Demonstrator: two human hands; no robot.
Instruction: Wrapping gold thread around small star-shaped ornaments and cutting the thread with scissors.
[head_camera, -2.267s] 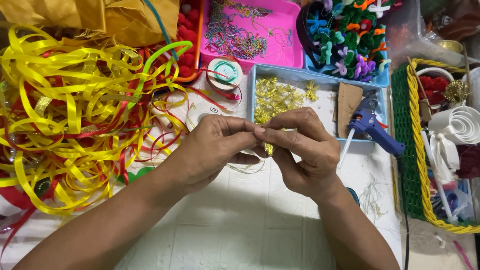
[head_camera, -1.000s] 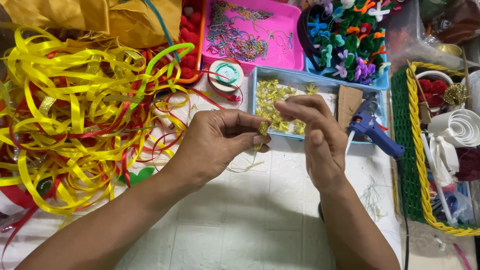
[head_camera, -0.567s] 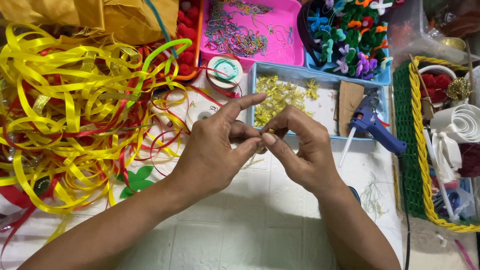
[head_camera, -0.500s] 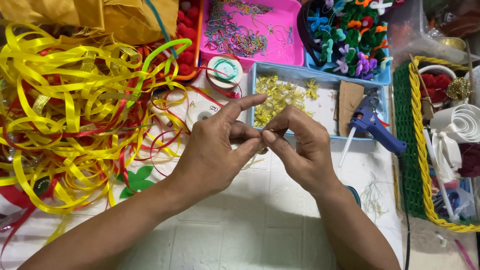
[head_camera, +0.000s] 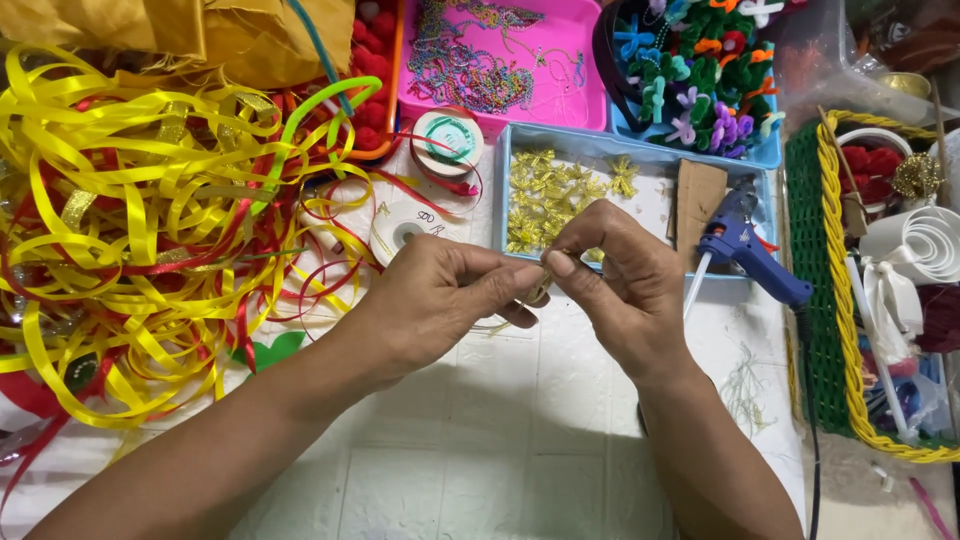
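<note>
Left hand (head_camera: 440, 300) and right hand (head_camera: 620, 280), fingertips now pressed together on a small gold bow (head_camera: 541, 290); left forefinger, raised a moment ago, folded down. Just beyond: blue tray (head_camera: 600, 150) of finished bows. Tying apparently closing.

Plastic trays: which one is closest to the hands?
The light blue plastic tray of small gold bows, just behind both hands' fingertips. The pink tray of bead chains sits farther back.
</note>
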